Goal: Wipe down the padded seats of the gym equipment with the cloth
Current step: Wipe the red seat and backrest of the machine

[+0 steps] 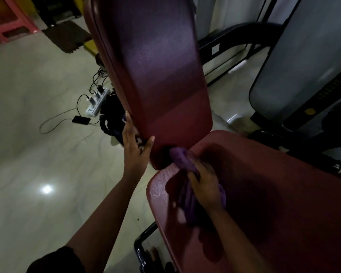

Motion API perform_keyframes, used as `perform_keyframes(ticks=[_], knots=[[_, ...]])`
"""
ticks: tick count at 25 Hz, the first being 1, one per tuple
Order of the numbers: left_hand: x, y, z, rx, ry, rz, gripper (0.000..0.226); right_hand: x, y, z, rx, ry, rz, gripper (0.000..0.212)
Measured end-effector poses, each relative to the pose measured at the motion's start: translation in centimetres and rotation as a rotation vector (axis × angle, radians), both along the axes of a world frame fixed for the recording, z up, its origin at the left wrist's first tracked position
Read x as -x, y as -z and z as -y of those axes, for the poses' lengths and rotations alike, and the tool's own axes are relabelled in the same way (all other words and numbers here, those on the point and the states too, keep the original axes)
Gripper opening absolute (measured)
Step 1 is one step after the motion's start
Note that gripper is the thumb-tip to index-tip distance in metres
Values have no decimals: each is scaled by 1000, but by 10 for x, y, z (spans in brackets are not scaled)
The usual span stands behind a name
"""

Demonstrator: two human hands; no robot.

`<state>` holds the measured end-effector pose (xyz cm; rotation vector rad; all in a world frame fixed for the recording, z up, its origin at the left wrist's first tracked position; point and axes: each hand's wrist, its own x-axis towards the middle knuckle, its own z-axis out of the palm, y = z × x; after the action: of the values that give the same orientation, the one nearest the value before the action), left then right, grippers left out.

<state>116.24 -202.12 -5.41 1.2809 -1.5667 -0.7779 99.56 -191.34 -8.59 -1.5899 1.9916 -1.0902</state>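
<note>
A dark red padded backrest (156,71) rises from the middle of the view, and its red padded seat (274,194) fills the lower right. My left hand (135,146) grips the backrest's lower left edge, thumb on the front face and fingers behind. My right hand (203,182) presses a bunched purple cloth (180,159) onto the seat near the gap below the backrest. Part of the cloth trails under my wrist.
A power strip (97,101) with plugged chargers, loose cables and a black phone (81,120) lie on the pale tiled floor to the left. Another grey padded machine (295,75) stands at the right. A pink plastic stool (8,20) sits at the top left.
</note>
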Motion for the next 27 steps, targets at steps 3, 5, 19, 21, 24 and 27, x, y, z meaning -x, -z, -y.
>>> perform_keyframes(ticks=[3,5,19,21,24,27], knots=[[1,-2,-1,-4,8,-31,64,-37,-55,67,181,150,155,54],[2,-3,0,5,-4,-52,54,-68,-69,108,282,177,57,52],[9,-10,-7,-87,-15,-24,80,25,18,161,141,737,391,66],[4,-15,-9,-75,18,-15,81,41,15,155,38,702,438,67],[4,-33,-10,-65,2,-84,76,24,-25,136,217,535,235,56],[13,-63,10,3,-75,-246,65,-33,-102,128,471,156,-97,46]])
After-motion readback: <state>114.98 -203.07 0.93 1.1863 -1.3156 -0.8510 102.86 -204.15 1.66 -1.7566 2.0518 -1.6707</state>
